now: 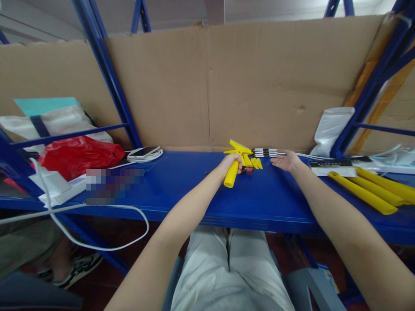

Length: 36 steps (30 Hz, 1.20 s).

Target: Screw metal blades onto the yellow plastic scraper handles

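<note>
My left hand point(232, 163) is wrapped round a yellow tubular handle point(231, 175) over the middle of the blue table. A yellow scraper-like head point(240, 147) shows just beyond that hand; whether it is joined to the handle I cannot tell. Small yellow pieces point(256, 163) lie to the right of the hand. Partly hidden behind the handle is a red-and-black tool point(247, 170), perhaps a screwdriver. My right hand point(285, 161) is palm up with fingers stretched out, holding nothing visible. Close to its fingertips lies a row of black-and-white strips point(264, 152).
Several long yellow handles point(363, 192) lie at the right beside a black-and-white box point(333, 167). A clear plastic bag point(332, 129) leans near the post. At left are a phone point(147, 151), a red bag point(81, 156) and a white cable point(142, 216) hanging past the edge. Cardboard point(259, 86) walls the back.
</note>
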{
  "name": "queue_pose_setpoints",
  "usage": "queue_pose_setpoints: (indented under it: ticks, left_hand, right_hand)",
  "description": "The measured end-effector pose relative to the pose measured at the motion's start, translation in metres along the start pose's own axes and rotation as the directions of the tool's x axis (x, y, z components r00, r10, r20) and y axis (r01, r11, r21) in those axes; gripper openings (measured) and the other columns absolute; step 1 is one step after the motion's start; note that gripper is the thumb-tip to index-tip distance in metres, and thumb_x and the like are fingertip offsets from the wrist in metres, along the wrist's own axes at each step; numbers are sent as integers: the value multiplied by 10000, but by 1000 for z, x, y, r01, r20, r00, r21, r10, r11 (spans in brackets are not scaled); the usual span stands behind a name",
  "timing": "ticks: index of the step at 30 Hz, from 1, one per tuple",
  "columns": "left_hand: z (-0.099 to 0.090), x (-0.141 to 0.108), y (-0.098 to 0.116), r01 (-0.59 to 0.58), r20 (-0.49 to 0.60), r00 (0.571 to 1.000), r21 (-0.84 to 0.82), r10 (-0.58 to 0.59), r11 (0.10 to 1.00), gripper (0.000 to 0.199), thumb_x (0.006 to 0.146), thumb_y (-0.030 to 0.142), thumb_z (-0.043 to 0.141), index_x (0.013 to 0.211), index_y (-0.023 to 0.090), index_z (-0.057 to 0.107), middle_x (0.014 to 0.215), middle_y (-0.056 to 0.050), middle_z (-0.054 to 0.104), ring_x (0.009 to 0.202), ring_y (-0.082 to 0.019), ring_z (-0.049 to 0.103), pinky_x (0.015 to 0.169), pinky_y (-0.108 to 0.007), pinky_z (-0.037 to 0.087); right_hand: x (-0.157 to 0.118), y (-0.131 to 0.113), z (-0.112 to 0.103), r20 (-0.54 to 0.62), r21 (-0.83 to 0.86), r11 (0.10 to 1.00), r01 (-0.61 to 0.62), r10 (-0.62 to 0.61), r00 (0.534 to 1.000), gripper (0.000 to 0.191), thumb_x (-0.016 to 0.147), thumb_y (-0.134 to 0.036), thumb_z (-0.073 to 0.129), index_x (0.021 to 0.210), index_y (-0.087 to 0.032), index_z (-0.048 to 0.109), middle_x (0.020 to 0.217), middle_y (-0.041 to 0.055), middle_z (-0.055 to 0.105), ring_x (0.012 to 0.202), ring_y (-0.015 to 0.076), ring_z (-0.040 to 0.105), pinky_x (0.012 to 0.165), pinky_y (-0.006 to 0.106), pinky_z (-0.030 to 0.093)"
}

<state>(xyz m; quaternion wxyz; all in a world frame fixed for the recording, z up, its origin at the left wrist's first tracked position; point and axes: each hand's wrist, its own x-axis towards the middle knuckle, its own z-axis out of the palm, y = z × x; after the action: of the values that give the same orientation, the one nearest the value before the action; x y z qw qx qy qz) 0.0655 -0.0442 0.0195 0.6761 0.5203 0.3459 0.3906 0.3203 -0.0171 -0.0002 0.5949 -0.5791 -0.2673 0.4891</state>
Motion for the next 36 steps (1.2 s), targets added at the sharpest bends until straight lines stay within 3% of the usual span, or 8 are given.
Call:
queue_pose_setpoints:
  ticks: [8,14,19,25,27,30,32,36]
  left_hand:
    - [1,0,-1,4,-2,1000,14,-4,1000,552,568,144,500,1117,122,559,390,72,442,293,-106,356,337,-190,307]
    - [-1,2,-2,-12,-7,1000,8,12,1000,477,551,143,488,1023,138,555,378,59,450,298,-116,381,333,-185,305]
    - [0,-1,-1,-18,-50,999,48,21,999,423,537,132,492,954,142,562,404,46,484,306,-105,389,343,-191,325]
    - [4,-5,0,-33,-208,976,148,63,988,368,571,69,522,922,139,607,521,19,563,346,-99,430,372,-213,375]
    - [5,-5,0,-48,-242,966,169,88,984,364,599,46,544,941,143,624,559,22,568,373,-97,452,395,-219,408]
    - [4,-4,-1,-83,-249,961,166,123,983,314,676,34,564,966,138,631,632,13,595,416,-94,491,429,-226,453]
    - [3,-4,-2,-101,-248,959,160,139,982,268,738,41,555,981,127,628,660,5,608,419,-88,495,437,-225,462]
    - [4,-4,-3,-119,-246,955,190,165,974,217,818,36,533,1007,119,600,697,3,616,401,-69,493,431,-205,449]
  right_hand:
    - [4,4,0,26,121,992,40,-44,999,476,1003,-423,241,1331,-184,488,1279,186,594,1058,231,672,856,411,568]
    - [4,2,1,-16,202,962,184,-185,983,273,1014,-284,302,978,-194,557,1057,95,638,821,140,676,708,269,568]
    - [0,-6,-7,-195,103,963,248,-225,955,200,878,-33,415,790,-172,530,705,19,591,612,98,597,561,195,520]
    - [-8,-10,-10,-227,-183,948,259,-297,928,234,810,-5,436,673,-173,526,569,11,538,504,90,516,476,182,449]
    - [-7,-8,-12,-188,-440,848,294,-407,894,200,766,-43,503,630,-185,540,546,25,542,557,134,560,525,236,479]
    - [-1,-7,-15,-26,-789,526,318,-546,838,191,697,-90,570,543,-201,543,517,67,561,740,255,656,687,344,521]
    - [1,-6,-15,69,-881,350,318,-570,818,179,685,-111,573,531,-202,564,517,89,584,824,294,677,746,357,517]
    - [-2,-7,-10,159,-923,210,322,-555,817,166,716,-138,542,601,-189,650,555,105,635,817,277,690,731,332,517]
